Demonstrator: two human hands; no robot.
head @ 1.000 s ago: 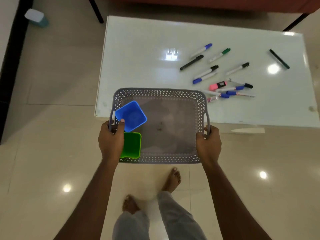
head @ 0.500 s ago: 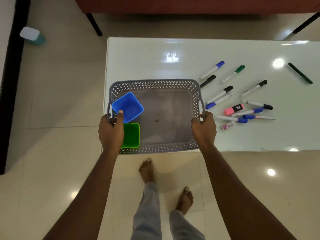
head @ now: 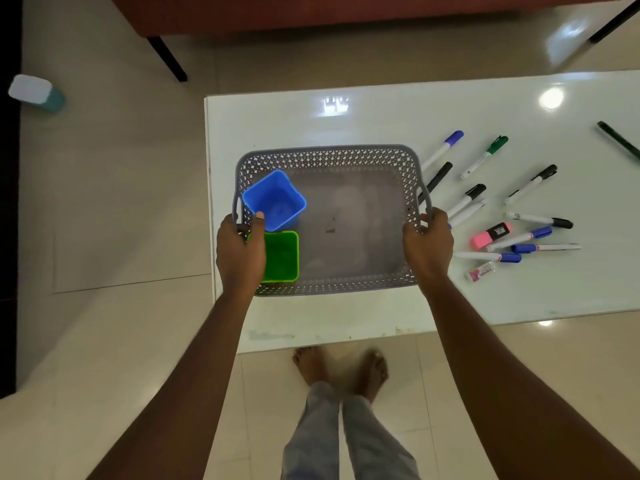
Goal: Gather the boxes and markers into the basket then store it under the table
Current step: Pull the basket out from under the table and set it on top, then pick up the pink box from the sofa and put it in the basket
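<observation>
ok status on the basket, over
Left hand and right hand grip the basket handles. Blue box, green box inside; markers loose on table. Nothing blocking.

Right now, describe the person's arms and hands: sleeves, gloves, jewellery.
The left hand and right hand are bare: no gloves, rings or watch show. The forearms carry no sleeves in view. Below: light grey trousers, bare feet.

"camlin" — on the small white tube (head: pixel 480 271)

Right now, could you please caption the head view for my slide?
Left hand and right hand grip the grey basket, blue box and green box inside, beside scattered markers.
</observation>
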